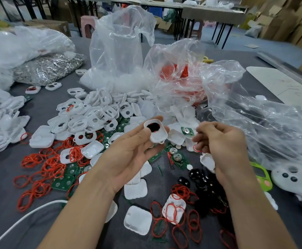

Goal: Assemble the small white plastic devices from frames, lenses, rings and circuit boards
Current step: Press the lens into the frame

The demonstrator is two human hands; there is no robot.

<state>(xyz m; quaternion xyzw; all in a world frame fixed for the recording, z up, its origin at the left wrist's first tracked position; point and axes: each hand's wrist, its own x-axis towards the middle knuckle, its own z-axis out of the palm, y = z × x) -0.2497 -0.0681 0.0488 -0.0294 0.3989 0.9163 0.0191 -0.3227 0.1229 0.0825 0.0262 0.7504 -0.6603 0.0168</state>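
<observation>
From here I see the left grip (pixel 128 155) grasping the white frame (pixel 155 131) over the middle of the table (pixel 1 169), black lens (pixel 153 127) seated, and the right grip (pixel 222 144) pinching a red ring (pixel 196 149) (barely showing), which a slack pinch could drop among the loose rings (pixel 39 164).

White frames (pixel 85 115) heaped on the dark grey desk (pixel 1 177); red rings (pixel 44 164); green circuit boards (pixel 64 182); glossy black pieces (pixel 200 178), perhaps lenses; clear bags (pixel 119 44).
</observation>
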